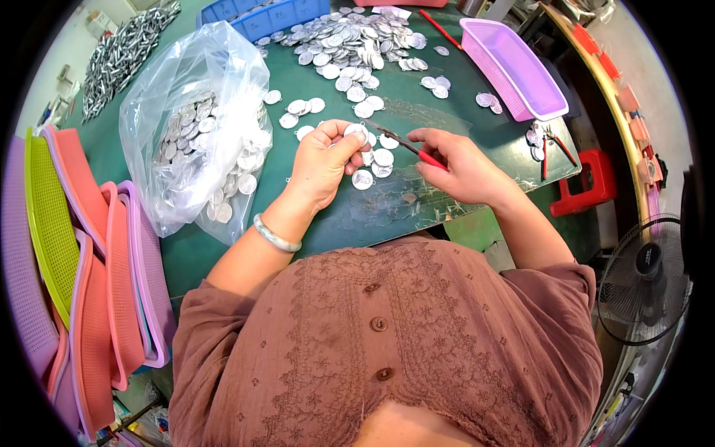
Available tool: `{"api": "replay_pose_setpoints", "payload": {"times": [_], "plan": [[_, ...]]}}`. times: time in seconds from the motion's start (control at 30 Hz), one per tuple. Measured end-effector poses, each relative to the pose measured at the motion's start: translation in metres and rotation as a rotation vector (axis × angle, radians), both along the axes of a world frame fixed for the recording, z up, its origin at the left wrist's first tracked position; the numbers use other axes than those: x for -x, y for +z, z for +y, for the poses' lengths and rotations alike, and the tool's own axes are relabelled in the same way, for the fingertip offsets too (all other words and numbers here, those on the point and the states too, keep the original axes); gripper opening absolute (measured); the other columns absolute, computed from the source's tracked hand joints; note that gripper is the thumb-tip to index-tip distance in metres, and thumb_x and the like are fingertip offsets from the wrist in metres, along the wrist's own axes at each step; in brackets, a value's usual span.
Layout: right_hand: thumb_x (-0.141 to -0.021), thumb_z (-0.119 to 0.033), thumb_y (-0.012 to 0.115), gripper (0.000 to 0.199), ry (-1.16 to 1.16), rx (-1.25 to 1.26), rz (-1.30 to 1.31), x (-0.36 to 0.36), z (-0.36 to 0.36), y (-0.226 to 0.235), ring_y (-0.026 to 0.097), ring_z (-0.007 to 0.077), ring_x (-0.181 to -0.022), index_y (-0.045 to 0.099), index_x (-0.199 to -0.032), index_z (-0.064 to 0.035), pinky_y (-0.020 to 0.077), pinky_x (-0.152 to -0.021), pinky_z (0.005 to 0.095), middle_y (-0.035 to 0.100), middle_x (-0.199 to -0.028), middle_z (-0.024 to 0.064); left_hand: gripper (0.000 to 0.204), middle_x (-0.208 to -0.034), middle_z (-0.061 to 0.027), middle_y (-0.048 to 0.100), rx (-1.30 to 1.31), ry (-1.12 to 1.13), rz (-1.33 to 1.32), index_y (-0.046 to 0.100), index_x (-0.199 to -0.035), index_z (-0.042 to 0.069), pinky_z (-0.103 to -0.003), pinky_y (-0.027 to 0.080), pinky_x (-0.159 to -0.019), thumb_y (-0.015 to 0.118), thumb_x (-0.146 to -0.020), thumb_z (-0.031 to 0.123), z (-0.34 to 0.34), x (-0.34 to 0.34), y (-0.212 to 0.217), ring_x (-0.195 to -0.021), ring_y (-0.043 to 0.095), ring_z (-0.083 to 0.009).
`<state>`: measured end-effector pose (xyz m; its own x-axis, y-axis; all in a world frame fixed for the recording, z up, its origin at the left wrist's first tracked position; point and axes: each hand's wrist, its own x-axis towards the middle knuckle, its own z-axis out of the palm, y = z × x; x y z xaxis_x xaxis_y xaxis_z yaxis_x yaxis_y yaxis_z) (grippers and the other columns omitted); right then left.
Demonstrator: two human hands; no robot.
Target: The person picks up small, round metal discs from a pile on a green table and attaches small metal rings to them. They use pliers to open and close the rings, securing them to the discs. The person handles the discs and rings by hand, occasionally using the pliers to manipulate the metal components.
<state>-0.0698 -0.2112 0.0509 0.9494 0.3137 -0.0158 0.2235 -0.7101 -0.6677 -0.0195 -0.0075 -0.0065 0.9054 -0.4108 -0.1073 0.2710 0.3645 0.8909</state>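
Left hand [319,160] pinches a metal disc [355,131]; right hand [463,170] grips red-handled pliers [430,159], tips just beside it.
Disc inward of the table's [328,228] front edge, scuffed green strip [398,211] between; purple basket [514,68] at right edge.

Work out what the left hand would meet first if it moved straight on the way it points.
Probably the red-handled pliers in the right hand, tip first, though depth is unclear.

We've got shiny metal discs [357,41], pliers [407,144] with glossy plastic-looking red grips [432,160], a crinkly clear plastic bag [160,82], a scuffed green tabletop [320,223], and our matt brown cloth shirt [328,320].
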Motion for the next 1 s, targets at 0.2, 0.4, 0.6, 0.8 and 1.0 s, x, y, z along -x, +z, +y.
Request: {"api": "replay_pose_setpoints", "payload": {"times": [0.2,0.4,0.6,0.8,1.0], "plan": [[-0.074,-0.014,0.053,0.032,-0.017,-0.079,0.151,-0.0022,0.0018,-0.0009,0.056,0.0229,-0.067,0.052,-0.101,0.0018,0.0443,-0.063,0.0313,0.058,-0.075,0.0155,0.005,-0.069,-0.0045,0.057,-0.008,0.012,0.015,0.053,-0.080,0.002,-0.017,0.032,-0.044,0.054,-0.080,0.007,-0.0002,-0.0006,0.0001,-0.052,0.045,-0.0052],[-0.074,-0.013,0.052,0.031,0.000,-0.072,0.155,-0.0022,0.0022,0.0006,0.056,0.0230,-0.068,0.052,-0.102,0.0011,0.0442,-0.065,0.0307,0.058,-0.075,0.0159,0.005,-0.068,-0.0039,0.056,-0.021,0.015,0.029,0.054,-0.080,0.002,-0.016,0.031,-0.042,0.054,-0.080,0.007,-0.0002,-0.0007,0.0007,-0.050,0.044,-0.0049],[-0.073,-0.011,0.050,0.031,0.017,-0.038,0.143,-0.0029,0.0027,0.0010,0.057,0.0267,-0.071,0.053,-0.101,0.0013,0.0445,-0.066,0.0321,0.058,-0.077,0.0176,0.005,-0.067,-0.0033,0.055,-0.036,0.004,0.043,0.055,-0.080,0.002,-0.015,0.031,-0.042,0.054,-0.080,0.006,0.0002,-0.0009,0.0002,-0.050,0.044,-0.0045],[-0.073,-0.009,0.048,0.029,-0.009,-0.046,0.146,-0.0030,0.0051,-0.0014,0.057,0.0272,-0.069,0.053,-0.100,0.0009,0.0444,-0.065,0.0328,0.058,-0.076,0.0183,0.005,-0.067,-0.0031,0.055,-0.027,-0.006,0.035,0.055,-0.080,0.002,-0.015,0.032,-0.043,0.054,-0.080,0.007,0.0008,-0.0008,-0.0006,-0.051,0.044,-0.0042],[-0.073,-0.008,0.047,0.028,-0.002,-0.058,0.177,-0.0031,0.0021,-0.0059,0.053,0.0219,-0.060,0.054,-0.099,-0.0002,0.0425,-0.058,0.0314,0.056,-0.068,0.0153,0.005,-0.069,-0.0036,0.055,0.015,-0.022,0.009,0.055,-0.081,0.002,-0.015,0.032,-0.045,0.054,-0.081,0.007,0.0015,0.0020,-0.0005,-0.052,0.045,-0.0039]]}}
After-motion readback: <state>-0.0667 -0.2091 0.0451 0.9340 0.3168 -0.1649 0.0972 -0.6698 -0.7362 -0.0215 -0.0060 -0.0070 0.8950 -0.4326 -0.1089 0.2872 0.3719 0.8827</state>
